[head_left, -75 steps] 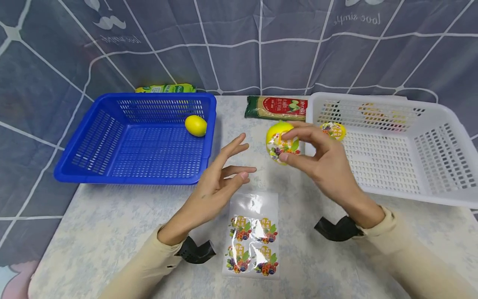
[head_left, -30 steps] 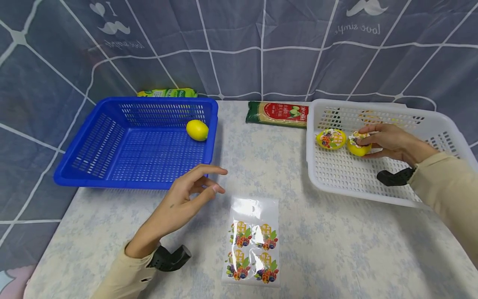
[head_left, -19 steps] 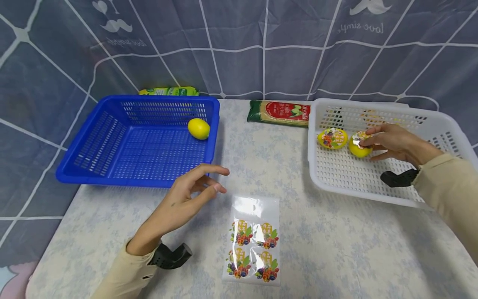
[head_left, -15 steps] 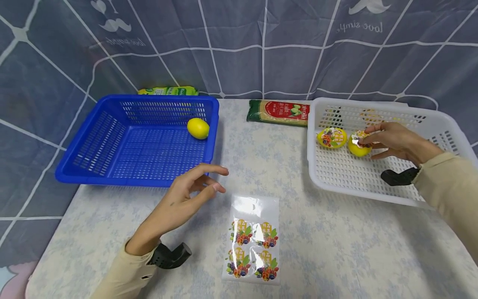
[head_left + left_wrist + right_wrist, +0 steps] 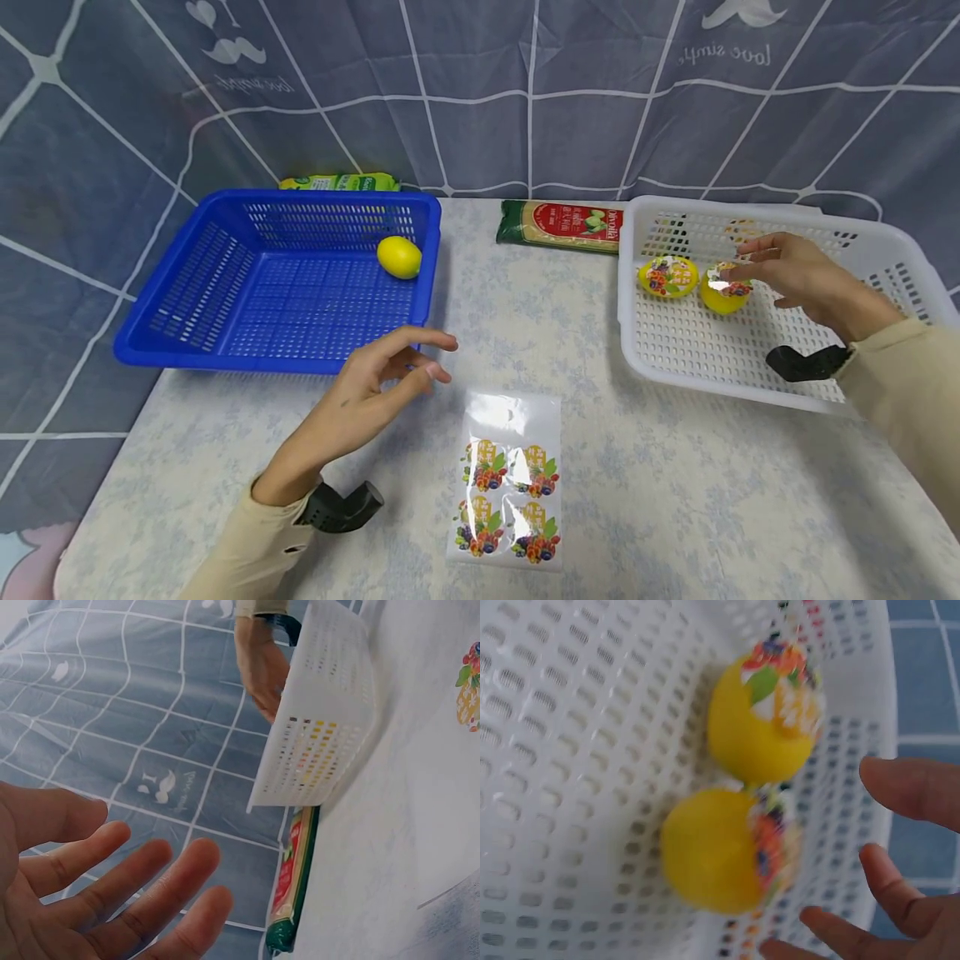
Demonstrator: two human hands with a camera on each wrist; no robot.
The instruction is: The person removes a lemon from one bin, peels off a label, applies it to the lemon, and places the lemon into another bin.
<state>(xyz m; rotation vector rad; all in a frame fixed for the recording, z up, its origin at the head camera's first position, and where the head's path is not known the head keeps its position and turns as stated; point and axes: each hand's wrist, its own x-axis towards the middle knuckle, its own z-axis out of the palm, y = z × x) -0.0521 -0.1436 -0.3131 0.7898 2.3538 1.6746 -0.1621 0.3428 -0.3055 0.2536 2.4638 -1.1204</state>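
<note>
Two yellow lemons with fruit stickers lie side by side in the white basket (image 5: 862, 392), one on the left (image 5: 666, 277) and one on the right (image 5: 723, 292). My right hand (image 5: 738, 260) hovers just beyond the right lemon, fingers straight and holding nothing. The right wrist view shows both stickered lemons (image 5: 761, 724) (image 5: 724, 859) with my right hand (image 5: 866, 814) apart from them. My left hand (image 5: 438, 360) floats open above the table by the blue basket's (image 5: 187, 354) front corner, empty. A plain lemon (image 5: 399, 257) lies in the blue basket. A sticker sheet (image 5: 510, 483) lies before me.
A red-labelled pasta packet (image 5: 558, 225) lies between the baskets at the back, and a green packet (image 5: 337, 182) sits behind the blue basket. A grey curtain hangs behind the table. The left wrist view shows the white basket (image 5: 322, 727) and pasta packet (image 5: 292, 885).
My right hand carried the stickered lemon from the table's middle into the white basket, set it beside the other, and has now let go of it. The left hand barely moved.
</note>
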